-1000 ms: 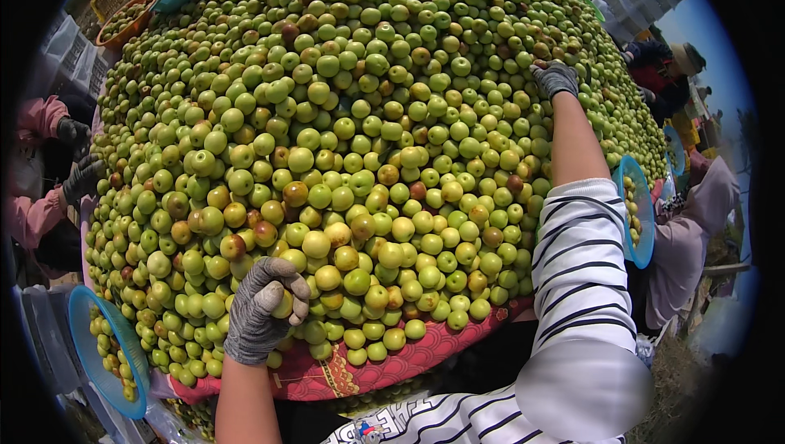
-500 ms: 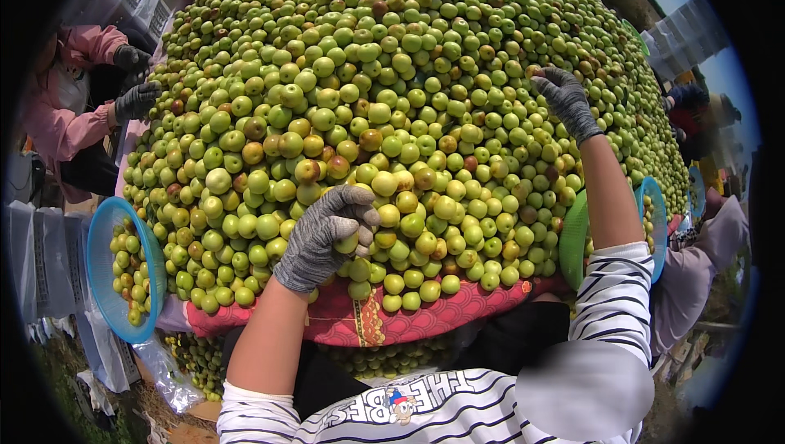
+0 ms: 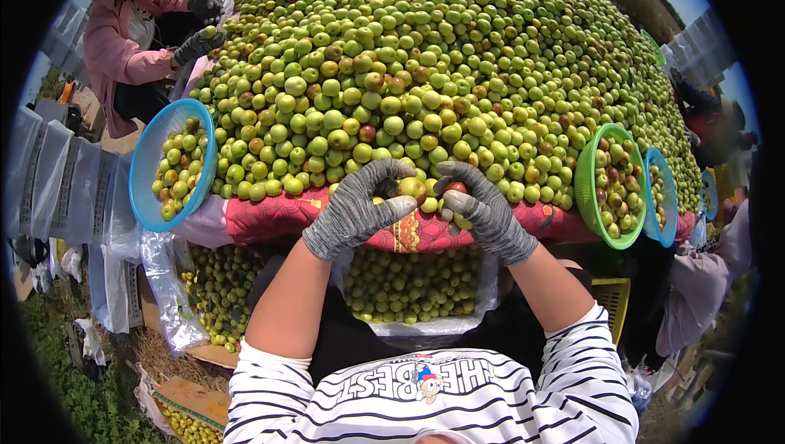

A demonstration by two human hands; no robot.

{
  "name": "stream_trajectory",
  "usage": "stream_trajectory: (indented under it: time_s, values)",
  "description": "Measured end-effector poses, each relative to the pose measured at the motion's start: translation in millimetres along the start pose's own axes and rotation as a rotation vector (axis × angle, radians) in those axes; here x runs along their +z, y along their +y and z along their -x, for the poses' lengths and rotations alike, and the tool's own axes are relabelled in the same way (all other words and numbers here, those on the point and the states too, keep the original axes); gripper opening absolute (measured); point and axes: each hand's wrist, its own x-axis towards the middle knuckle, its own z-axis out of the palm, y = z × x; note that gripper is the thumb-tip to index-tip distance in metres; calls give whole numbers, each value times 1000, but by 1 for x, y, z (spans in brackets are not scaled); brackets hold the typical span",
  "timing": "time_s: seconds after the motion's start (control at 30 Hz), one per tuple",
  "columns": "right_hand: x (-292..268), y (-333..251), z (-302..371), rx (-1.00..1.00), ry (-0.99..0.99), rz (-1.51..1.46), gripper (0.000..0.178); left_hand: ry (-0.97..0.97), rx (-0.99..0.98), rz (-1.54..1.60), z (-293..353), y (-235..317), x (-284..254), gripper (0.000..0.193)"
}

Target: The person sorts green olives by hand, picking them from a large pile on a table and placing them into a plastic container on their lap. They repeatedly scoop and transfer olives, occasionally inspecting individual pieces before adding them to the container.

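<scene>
A broad heap of green jujubes (image 3: 392, 60), some blushed red-brown, rises before me from the near edge of a red patterned cloth (image 3: 278, 213). My left hand (image 3: 356, 208), in a grey knit glove, curls around a greenish-brown jujube (image 3: 411, 190) held at the thumb. Facing it, my right hand (image 3: 487, 212), gloved alike, is closed on a reddish jujube (image 3: 455, 189) at its fingertips and a greener one (image 3: 462, 222) lower by the palm. Both hands are close together at the heap's near edge. Some of their fingers hide what else they hold.
A blue basket (image 3: 137, 174) of jujubes tilts at the left; a green basket (image 3: 582, 182) and another blue basket (image 3: 672, 199) stand at the right. Below the cloth sits a lined crate (image 3: 489, 284) of jujubes. A co-worker in a pink jacket (image 3: 123, 51) works at far left; others are at right.
My right hand has come from the heap's far right down to the near edge. My left hand has moved right and lower in the view to meet it. The view has also shifted.
</scene>
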Motion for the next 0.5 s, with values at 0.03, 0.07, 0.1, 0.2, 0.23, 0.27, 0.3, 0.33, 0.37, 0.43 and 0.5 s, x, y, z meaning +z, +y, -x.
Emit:
stream_trajectory:
  time_s: [0.03,0.07,0.1,0.2,0.23,0.27,0.3,0.33,0.37,0.43,0.5]
  values:
    - [4,9,11,78,23,-294,50,69,82,-124,22,2,-8,42]
    - [9,18,22,109,51,-482,50,147,88,-152,47,4,-17,40]
    - [11,25,36,120,61,-614,50,315,154,-286,76,5,-27,36]
    - [17,44,69,182,105,-874,49,692,81,-536,169,9,-72,34]
    - [20,51,80,168,98,-910,46,826,42,-610,193,7,-86,36]
    - [24,56,89,151,77,-949,43,1055,-137,-665,212,4,-99,44]
    - [27,61,96,150,95,-953,43,1130,-386,-764,236,2,-107,52]
    - [30,65,104,136,91,-952,42,1210,-433,-864,252,-3,-108,51]
    - [34,69,109,130,99,-955,42,1211,-250,-668,259,-10,-102,46]
    - [43,77,118,132,107,-976,41,1084,-111,-195,262,-17,-79,35]
    - [53,84,124,130,66,-974,42,731,-54,199,243,-33,-23,27]
